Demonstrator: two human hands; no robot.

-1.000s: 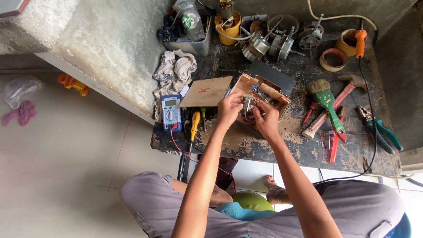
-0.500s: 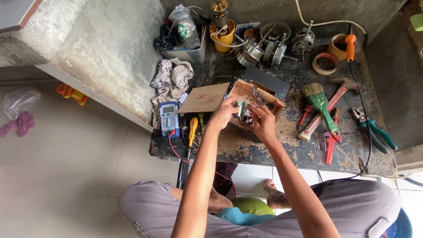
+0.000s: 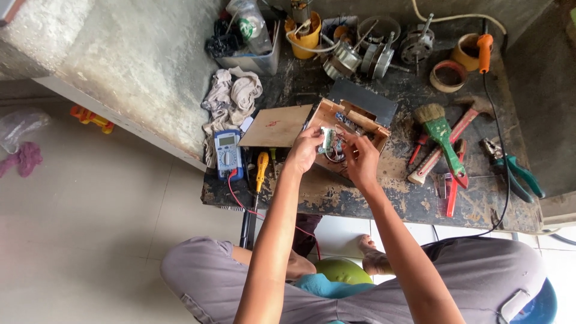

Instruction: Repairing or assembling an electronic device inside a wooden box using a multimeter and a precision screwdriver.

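Obs.: your left hand (image 3: pixel 305 150) pinches a small green circuit board (image 3: pixel 327 140) by its edge, lifted just above the near-left corner of the open wooden box (image 3: pixel 354 129). Your right hand (image 3: pixel 362 161) sits close beside it, fingertips at the thin wires (image 3: pixel 336 153) that loop from the board down into the box. Whether those fingers are closed on a wire, I cannot tell.

Risks, as judged:
- The wires look short. Lift the board further from the box and you may tear a joint loose.
- The box lid (image 3: pixel 282 126) lies flat left of the box. An elbow nudge could push it onto the blue multimeter (image 3: pixel 228 154) beyond it.
- The red test lead (image 3: pixel 240 195) trails off the bench edge below the box towards your knee. Snag it and the meter goes with it.
- The yellow-handled screwdriver (image 3: pixel 261 170) lies near the left forearm, between meter and box, and could roll.
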